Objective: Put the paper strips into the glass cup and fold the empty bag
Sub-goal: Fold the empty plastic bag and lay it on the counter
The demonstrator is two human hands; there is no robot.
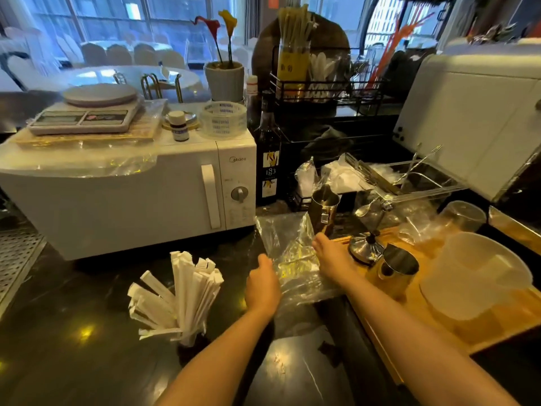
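Observation:
Several white paper strips (178, 297) stand fanned out in a glass cup (189, 339) on the dark counter, left of my arms. A clear, crumpled plastic bag (295, 259) lies flat on the counter in front of the microwave's right corner. My left hand (262, 285) rests at the bag's left edge, fingers curled, thumb up. My right hand (332, 259) presses down on the bag's right side, palm down. Whether either hand pinches the plastic is hidden by the hands themselves.
A white microwave (126, 189) with a scale (85, 112) on top stands at the left. A wooden tray (439, 300) to the right carries steel pitchers (395, 268), a tamper (366, 247) and a plastic jug (477, 276). A dark bottle (268, 159) and racks stand behind.

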